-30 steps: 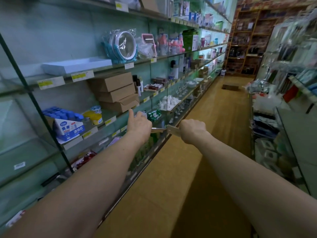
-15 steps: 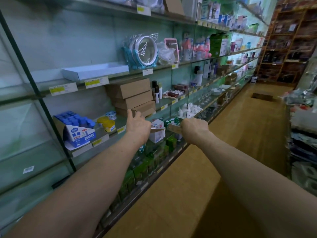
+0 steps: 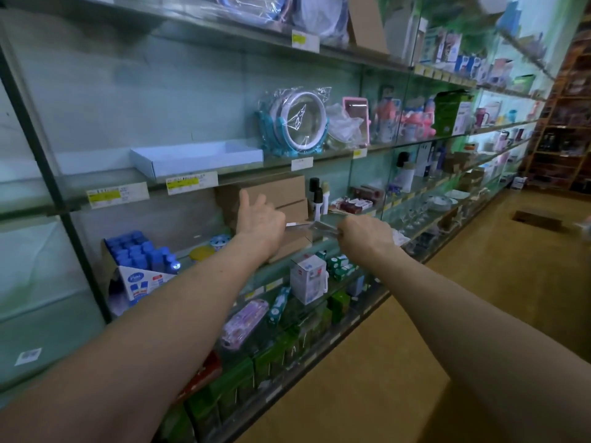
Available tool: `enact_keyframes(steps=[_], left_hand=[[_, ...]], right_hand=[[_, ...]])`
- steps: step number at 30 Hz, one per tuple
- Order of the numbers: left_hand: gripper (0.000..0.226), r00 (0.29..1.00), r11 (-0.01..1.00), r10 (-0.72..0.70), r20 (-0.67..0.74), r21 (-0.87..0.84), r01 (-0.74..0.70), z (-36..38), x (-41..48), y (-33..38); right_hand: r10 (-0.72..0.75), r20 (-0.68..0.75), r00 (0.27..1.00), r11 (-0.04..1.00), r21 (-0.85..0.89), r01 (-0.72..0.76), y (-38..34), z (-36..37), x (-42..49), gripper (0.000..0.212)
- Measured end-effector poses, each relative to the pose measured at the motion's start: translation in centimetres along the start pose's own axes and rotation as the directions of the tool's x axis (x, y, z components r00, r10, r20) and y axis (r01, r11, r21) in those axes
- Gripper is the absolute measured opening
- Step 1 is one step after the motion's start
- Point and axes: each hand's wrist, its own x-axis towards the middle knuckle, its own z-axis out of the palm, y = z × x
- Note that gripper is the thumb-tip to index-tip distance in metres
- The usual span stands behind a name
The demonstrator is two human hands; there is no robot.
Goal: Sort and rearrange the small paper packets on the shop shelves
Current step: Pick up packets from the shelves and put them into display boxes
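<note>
Head view: the left hand [image 3: 260, 219] and right hand [image 3: 367, 233] are up level with each other, a thin paper packet [image 3: 315, 227] stretched between them. The right hand's fingers are curled, pinching its end. The left hand has its thumb up and its fingers hidden, so I cannot tell whether it grips. The packet is blurred and not yet on the glass shelf [image 3: 278, 271]. Cardboard boxes [image 3: 281, 196] sit just beyond the left hand. Judged mid-placement: no sorted packets are visible, so most is left. Versus earlier, both hands have risen from below the boxes to in front of them, with the packet still between them and the view closer to the shelves.
</note>
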Motion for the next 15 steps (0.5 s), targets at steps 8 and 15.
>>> enact_keyframes(steps=[8,15], left_hand=[[0.021,0.989,0.997,-0.076,-0.124,-0.020,0.074,-1.3,3.7,-2.8],[0.024,0.954,0.975,-0.221,-0.201,-0.064,0.212,-3.6,6.7,-7.6]], right_hand=[[-0.073,-0.178,0.981,0.987,0.130,0.097,-0.7,-0.6,5.7,0.021],[-0.145,-0.421,0.896,0.940,0.224,0.257,-2.9,-2.7,11.1,0.017]])
